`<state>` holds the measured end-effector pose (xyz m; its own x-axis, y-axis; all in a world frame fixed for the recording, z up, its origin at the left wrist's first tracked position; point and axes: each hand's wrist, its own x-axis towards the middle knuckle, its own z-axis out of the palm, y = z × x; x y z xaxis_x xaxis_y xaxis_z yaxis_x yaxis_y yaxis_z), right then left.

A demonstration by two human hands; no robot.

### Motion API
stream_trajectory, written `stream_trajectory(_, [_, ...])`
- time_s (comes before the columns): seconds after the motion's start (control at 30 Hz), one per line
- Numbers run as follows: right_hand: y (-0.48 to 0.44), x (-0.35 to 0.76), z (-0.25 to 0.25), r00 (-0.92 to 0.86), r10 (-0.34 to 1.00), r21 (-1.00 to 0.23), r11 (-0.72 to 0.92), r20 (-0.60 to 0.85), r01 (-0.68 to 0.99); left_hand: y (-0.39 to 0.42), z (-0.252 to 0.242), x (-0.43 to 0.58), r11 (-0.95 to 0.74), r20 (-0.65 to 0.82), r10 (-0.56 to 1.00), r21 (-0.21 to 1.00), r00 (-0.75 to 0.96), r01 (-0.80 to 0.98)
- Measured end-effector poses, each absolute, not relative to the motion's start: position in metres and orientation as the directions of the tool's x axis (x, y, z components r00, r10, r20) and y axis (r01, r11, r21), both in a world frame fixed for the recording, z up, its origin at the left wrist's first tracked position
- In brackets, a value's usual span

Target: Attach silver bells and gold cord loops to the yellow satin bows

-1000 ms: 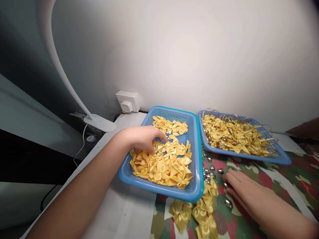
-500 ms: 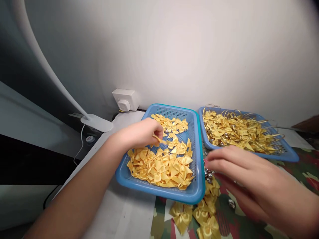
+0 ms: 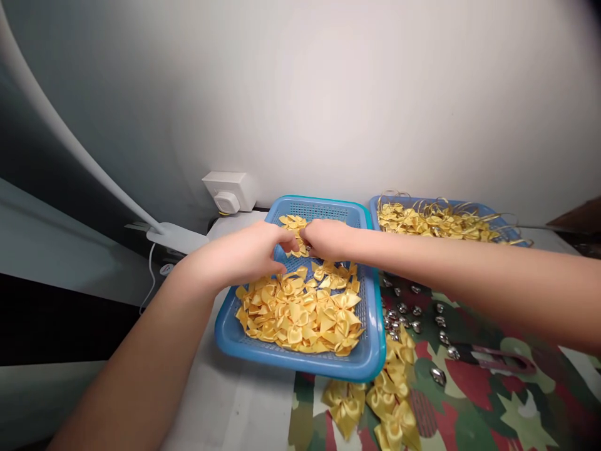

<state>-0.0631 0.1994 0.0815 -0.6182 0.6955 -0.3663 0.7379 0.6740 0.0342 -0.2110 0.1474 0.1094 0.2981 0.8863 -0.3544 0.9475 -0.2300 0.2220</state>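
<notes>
Yellow satin bows fill the front of a blue plastic basket, and a smaller group of bows lies at its back. My left hand hovers over the basket's left side, thumb and fingers apart, holding nothing. Reaching across from the right, my right hand is at the back group with its fingers curled down. A small shiny silver spot shows by its fingertips, but what they grip is hidden.
A second blue basket holds bows with gold cords. Silver bells, dark-and-pink tweezers and more bows lie on a camouflage-patterned cloth. A white lamp stands left.
My right hand has moved left from beside the bells into the back of the basket. My left hand has let go of the yellow bow, and its fingers have spread.
</notes>
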Motion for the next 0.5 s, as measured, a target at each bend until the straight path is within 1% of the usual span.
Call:
stream_trajectory(0.13, [0.198, -0.054, 0.093, -0.627, 0.688, 0.053, 0.687, -0.365, 0.724, 0.149, 0.111, -0.208, -0.245, -0.297, 0.910, 0.175, 0.288, 0.954])
stream_trajectory(0.23, [0.200, -0.039, 0.104, -0.647, 0.689, 0.078, 0.702, -0.326, 0.708, 0.152, 0.108, -0.206, -0.299, -0.268, 0.904, 0.160, 0.332, 0.941])
stream_trajectory(0.3, [0.203, -0.032, 0.103, -0.686, 0.656, 0.052, 0.734, -0.313, 0.678, 0.156, 0.103, -0.206, -0.334, -0.249, 0.897, 0.158, 0.365, 0.929])
stream_trajectory(0.4, [0.203, -0.034, 0.089, -0.751, 0.577, -0.024, 0.788, -0.321, 0.615, 0.160, 0.092, -0.206, -0.388, -0.217, 0.887, 0.132, 0.408, 0.912])
stream_trajectory(0.5, [0.199, -0.048, 0.074, -0.762, 0.544, -0.046, 0.803, -0.351, 0.594, 0.159, 0.082, -0.203, -0.421, -0.253, 0.859, 0.144, 0.445, 0.895])
